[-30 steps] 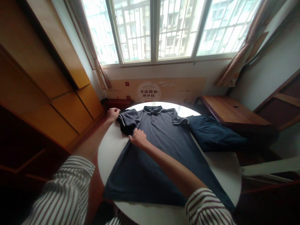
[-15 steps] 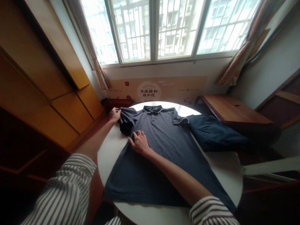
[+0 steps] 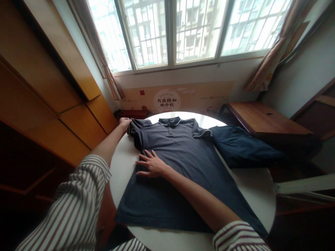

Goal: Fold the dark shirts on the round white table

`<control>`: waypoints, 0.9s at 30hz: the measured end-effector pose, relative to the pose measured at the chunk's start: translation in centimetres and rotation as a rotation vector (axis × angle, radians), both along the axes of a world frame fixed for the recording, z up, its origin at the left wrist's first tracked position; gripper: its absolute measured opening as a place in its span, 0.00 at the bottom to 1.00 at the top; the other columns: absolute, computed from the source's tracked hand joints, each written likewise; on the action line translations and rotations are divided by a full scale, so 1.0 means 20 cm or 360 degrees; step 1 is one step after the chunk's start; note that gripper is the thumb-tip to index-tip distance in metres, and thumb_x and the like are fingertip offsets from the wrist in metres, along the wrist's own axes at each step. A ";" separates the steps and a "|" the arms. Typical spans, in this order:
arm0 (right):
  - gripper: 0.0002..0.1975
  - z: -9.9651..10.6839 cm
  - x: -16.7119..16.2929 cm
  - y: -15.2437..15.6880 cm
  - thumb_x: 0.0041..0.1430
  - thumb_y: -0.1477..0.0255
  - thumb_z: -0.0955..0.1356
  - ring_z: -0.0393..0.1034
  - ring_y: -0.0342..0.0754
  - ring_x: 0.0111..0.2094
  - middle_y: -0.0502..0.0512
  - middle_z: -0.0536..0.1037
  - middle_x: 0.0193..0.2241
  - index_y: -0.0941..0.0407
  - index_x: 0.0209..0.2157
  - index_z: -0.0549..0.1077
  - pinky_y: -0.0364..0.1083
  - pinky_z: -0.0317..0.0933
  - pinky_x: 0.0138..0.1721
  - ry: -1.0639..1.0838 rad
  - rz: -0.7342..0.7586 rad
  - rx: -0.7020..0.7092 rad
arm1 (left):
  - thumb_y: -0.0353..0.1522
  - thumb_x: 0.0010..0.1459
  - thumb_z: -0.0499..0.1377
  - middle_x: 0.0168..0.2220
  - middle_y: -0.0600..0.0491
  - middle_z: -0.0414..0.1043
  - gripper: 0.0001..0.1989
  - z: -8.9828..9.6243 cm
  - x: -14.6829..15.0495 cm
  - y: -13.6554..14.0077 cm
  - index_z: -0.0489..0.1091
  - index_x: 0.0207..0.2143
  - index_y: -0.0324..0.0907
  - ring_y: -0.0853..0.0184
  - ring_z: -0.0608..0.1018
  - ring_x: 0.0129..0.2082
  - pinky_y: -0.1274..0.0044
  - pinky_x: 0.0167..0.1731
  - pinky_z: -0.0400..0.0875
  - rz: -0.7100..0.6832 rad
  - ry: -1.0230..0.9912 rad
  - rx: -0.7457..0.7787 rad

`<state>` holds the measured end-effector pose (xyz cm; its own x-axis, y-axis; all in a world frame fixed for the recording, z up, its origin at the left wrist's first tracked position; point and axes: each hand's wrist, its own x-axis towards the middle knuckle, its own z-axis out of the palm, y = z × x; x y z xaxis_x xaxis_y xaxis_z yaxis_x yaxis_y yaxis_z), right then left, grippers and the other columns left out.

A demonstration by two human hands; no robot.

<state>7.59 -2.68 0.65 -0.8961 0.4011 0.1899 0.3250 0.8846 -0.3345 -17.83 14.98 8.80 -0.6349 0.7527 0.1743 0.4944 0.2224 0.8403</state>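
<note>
A dark grey polo shirt [image 3: 180, 157] with a black, white-edged collar lies spread face up, its collar towards the window. My left hand [image 3: 125, 122] pinches the end of the sleeve on the left and holds it out at the table's edge. Flat on the left side of the shirt's body rests my right hand [image 3: 151, 164], fingers spread, holding nothing. The sleeve on the right lies loose beside a dark blue folded garment [image 3: 238, 146].
The shirt lies on a round white table [image 3: 120, 174]. Behind it to the right stands a low wooden table [image 3: 269, 118]. Yellow-brown cabinets [image 3: 75, 129] line the left side, and a printed cardboard panel [image 3: 193, 97] stands below the window.
My left hand has drawn the sleeve outward to the left. My right hand has slid slightly down and left, and its fingers have spread flat on the shirt.
</note>
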 end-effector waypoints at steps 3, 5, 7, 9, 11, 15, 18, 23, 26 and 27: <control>0.40 -0.01 -0.01 -0.02 0.60 0.40 0.58 0.37 0.68 0.69 0.62 0.51 0.69 0.50 0.66 0.60 0.69 0.33 0.64 -0.0053 0.0030 0.0012 | 0.29 0.47 0.69 0.29 0.47 0.74 0.17 -0.04 0.00 -0.03 0.70 0.38 0.31 0.64 0.78 0.31 0.72 0.34 0.74 -0.0018 0.0030 -0.0145; 0.42 -0.02 -0.02 -0.05 0.58 0.39 0.59 0.36 0.69 0.69 0.63 0.49 0.70 0.48 0.66 0.59 0.69 0.33 0.64 -0.0080 0.0044 0.0020 | 0.27 0.47 0.67 0.34 0.45 0.75 0.16 -0.04 0.00 -0.04 0.70 0.40 0.33 0.62 0.78 0.37 0.71 0.39 0.74 0.0004 0.0126 -0.0157; 0.43 -0.01 -0.04 -0.09 0.57 0.38 0.60 0.38 0.71 0.69 0.65 0.49 0.69 0.49 0.66 0.59 0.69 0.35 0.64 -0.0104 0.0040 0.0027 | 0.25 0.49 0.65 0.42 0.43 0.74 0.16 0.00 0.02 -0.05 0.69 0.42 0.35 0.58 0.76 0.46 0.68 0.47 0.71 0.0042 0.0237 -0.0129; 0.41 0.03 -0.05 -0.11 0.58 0.41 0.62 0.44 0.69 0.68 0.65 0.53 0.68 0.50 0.65 0.61 0.67 0.42 0.63 -0.0150 -0.0001 0.0024 | 0.25 0.51 0.63 0.51 0.40 0.69 0.16 0.04 0.09 -0.05 0.69 0.44 0.38 0.53 0.70 0.55 0.63 0.54 0.66 0.0050 0.0419 -0.0080; 0.29 0.11 -0.03 -0.09 0.64 0.51 0.63 0.59 0.60 0.62 0.61 0.65 0.63 0.50 0.61 0.66 0.58 0.54 0.60 -0.0241 -0.0108 -0.0025 | 0.27 0.54 0.61 0.54 0.40 0.66 0.14 0.06 0.21 -0.07 0.70 0.45 0.39 0.50 0.67 0.58 0.60 0.55 0.64 -0.0074 0.0743 -0.0005; 0.15 0.26 0.14 0.11 0.64 0.71 0.62 0.75 0.51 0.43 0.60 0.79 0.45 0.54 0.47 0.76 0.45 0.67 0.42 -0.0426 -0.0509 -0.0098 | 0.28 0.61 0.53 0.49 0.43 0.71 0.13 -0.07 0.56 -0.19 0.72 0.46 0.39 0.55 0.72 0.52 0.66 0.54 0.66 -0.0774 0.1279 0.0174; 0.16 0.29 0.38 0.33 0.60 0.74 0.64 0.73 0.59 0.46 0.68 0.77 0.47 0.58 0.47 0.77 0.51 0.66 0.44 -0.0537 -0.0909 -0.0043 | 0.29 0.64 0.50 0.51 0.43 0.72 0.16 -0.29 0.79 -0.31 0.72 0.49 0.38 0.58 0.73 0.52 0.69 0.56 0.65 -0.1178 0.1340 0.0088; 0.21 0.23 0.74 0.62 0.61 0.73 0.64 0.57 0.70 0.61 0.75 0.63 0.61 0.59 0.55 0.73 0.66 0.52 0.55 -0.0623 -0.1507 0.0084 | 0.42 0.67 0.49 0.66 0.41 0.57 0.27 -0.54 0.92 -0.43 0.61 0.63 0.38 0.52 0.59 0.66 0.61 0.63 0.55 -0.1149 0.1320 -0.0330; 0.17 0.21 0.86 0.73 0.60 0.74 0.65 0.62 0.68 0.58 0.77 0.69 0.56 0.62 0.50 0.76 0.62 0.55 0.54 -0.0602 -0.1723 0.0060 | 0.44 0.68 0.47 0.68 0.42 0.53 0.29 -0.56 0.92 -0.45 0.58 0.65 0.39 0.52 0.56 0.68 0.59 0.64 0.51 -0.1177 0.1326 -0.0388; 0.16 0.22 0.90 0.76 0.60 0.75 0.65 0.64 0.66 0.57 0.77 0.72 0.53 0.63 0.48 0.77 0.59 0.57 0.53 -0.0572 -0.1771 0.0049 | 0.43 0.68 0.47 0.68 0.42 0.53 0.28 -0.55 0.92 -0.45 0.58 0.65 0.39 0.52 0.56 0.67 0.59 0.64 0.52 -0.1174 0.1335 -0.0373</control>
